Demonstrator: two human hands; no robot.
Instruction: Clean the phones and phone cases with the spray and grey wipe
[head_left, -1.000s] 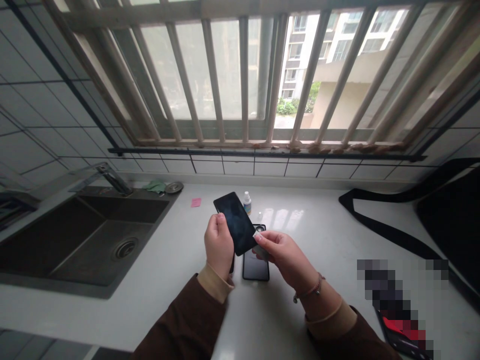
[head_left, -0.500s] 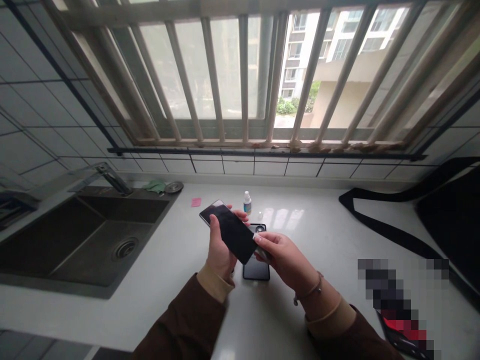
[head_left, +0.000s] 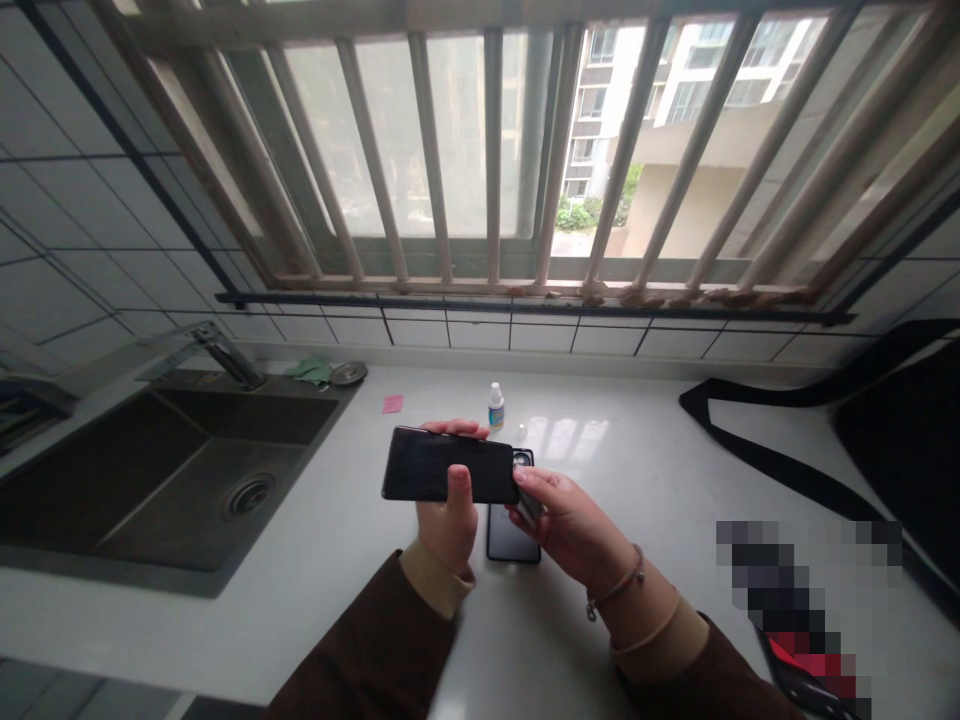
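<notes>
A black smartphone [head_left: 420,465] lies level across my left hand [head_left: 448,528], with the thumb over its dark screen and the fingers behind the far edge. At its right end, my right hand [head_left: 571,520] pinches a small pale grey piece that looks like folded cloth; the fingers hide much of it. Below both hands, a black phone case or second phone [head_left: 514,542] with a round camera ring rests on the counter. Just behind the hands stands a small white bottle [head_left: 496,408] with a blue label.
The white counter [head_left: 630,440] runs under a barred window. At left is a dark sink [head_left: 150,480] with a faucet [head_left: 225,355], a green cloth [head_left: 309,371] and a metal drain cover [head_left: 349,373]. A pink note [head_left: 393,404] lies nearby. A black strap [head_left: 750,450] lies at right.
My left hand has turned the smartphone from a slant to nearly horizontal, its left end coming lower. My right hand stays by the phone's right end, still pinching the grey piece.
</notes>
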